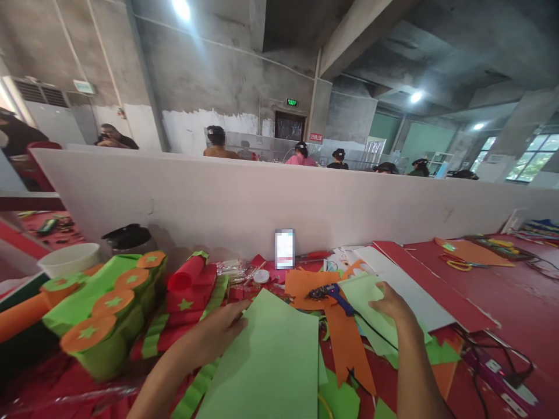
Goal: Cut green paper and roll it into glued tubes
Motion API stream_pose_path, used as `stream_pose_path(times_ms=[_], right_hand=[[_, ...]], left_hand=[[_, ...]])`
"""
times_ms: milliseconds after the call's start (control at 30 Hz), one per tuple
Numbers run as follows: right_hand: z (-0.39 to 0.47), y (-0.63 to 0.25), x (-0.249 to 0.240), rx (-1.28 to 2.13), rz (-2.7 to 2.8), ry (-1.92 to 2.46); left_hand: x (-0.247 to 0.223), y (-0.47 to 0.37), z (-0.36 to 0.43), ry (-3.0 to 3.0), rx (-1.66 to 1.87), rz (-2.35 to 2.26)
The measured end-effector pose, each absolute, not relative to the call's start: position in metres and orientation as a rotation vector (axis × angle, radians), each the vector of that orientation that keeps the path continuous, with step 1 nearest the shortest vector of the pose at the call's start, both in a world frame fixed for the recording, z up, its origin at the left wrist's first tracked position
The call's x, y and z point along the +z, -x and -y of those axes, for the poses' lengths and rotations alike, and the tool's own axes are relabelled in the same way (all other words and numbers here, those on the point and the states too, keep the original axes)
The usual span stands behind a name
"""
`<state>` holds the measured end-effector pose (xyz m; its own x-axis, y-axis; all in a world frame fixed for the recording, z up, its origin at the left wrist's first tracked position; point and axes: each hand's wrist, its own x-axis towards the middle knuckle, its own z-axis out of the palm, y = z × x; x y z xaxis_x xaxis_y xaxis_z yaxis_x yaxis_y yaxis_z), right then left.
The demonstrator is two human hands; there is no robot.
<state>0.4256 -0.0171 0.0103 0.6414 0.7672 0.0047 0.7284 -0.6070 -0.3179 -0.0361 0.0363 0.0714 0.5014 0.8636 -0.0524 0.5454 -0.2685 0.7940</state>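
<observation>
My left hand (226,327) is at the left edge of a large light green paper sheet (279,355), its fingers closed on that edge. The sheet's upper corner points away from me, and its lower part runs out of view. My right hand (393,304) is over another pale green sheet (364,297), thumb and forefinger apart with nothing visible between them. Left of that hand, a blue hot glue gun (334,294) lies on orange paper (301,285). Its black cord crosses the pale green sheet toward my right wrist. An orange strip (349,349) with notched ends lies between the sheets.
Green paper rolls with orange star-marked ends (109,302) and red rolls (187,276) stand at left. A phone (285,249) leans on the white partition (244,203). At right are a power strip (502,378), white board (406,285) and scissors (456,262). People sit beyond.
</observation>
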Motion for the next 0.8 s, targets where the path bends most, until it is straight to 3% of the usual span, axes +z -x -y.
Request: stream_pose_path(times_ms=[200, 467, 633, 800], right_hand=[[0.029, -0.432, 0.039, 0.151, 1.236, 2.564], [0.049, -0.392, 0.117, -0.452, 1.497, 2.216], [0.040, -0.284, 0.153, -0.216, 1.878, 1.733], [0.026, -0.178, 0.137, -0.017, 2.340, 1.305]], left_hand=[[0.075, 0.036, -0.036, -1.999, 0.460, -1.085], [0.076, 0.031, -0.031, -1.855, 0.665, -1.016], [0.072, 0.031, -0.033, -1.669, 0.732, -0.990], [0.079, 0.026, -0.030, -1.440, 0.771, -0.893]])
